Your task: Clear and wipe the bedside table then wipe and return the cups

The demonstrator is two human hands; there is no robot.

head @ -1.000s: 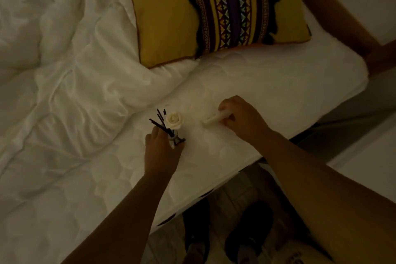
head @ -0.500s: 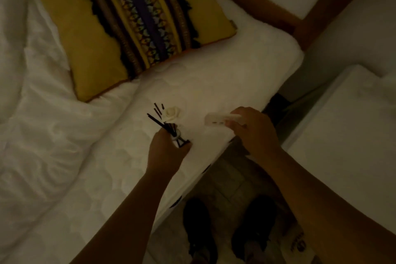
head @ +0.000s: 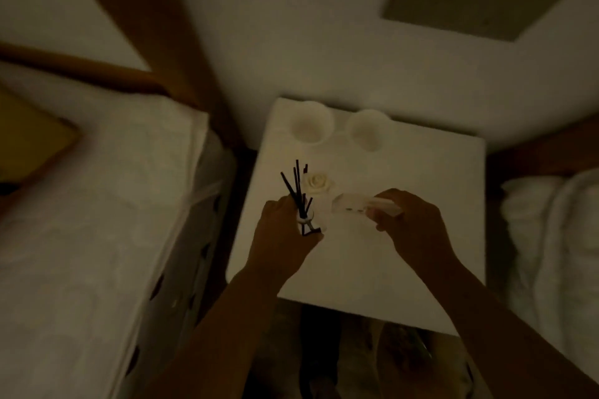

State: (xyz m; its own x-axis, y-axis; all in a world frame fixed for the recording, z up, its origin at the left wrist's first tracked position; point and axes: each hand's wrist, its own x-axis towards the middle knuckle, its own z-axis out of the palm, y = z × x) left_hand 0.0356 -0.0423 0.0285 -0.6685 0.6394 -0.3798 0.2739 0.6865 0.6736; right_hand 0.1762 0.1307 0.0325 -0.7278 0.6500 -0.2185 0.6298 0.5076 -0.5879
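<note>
Both hands over bedside table (head: 421, 269): left (head: 281, 238) grips reed diffuser (head: 303, 201), right (head: 410, 227) grips white remote (head: 363, 206)

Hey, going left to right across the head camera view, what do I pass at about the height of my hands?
Bed with white bedding → left hand, holding the reed diffuser with the white rose → right hand, holding a small white object, both over the bedside table → second white bed.

bedside table (head: 405, 269): smooth matt white | bedframe (head: 136, 26): wood | bedding (head: 97, 220): cloth
</note>
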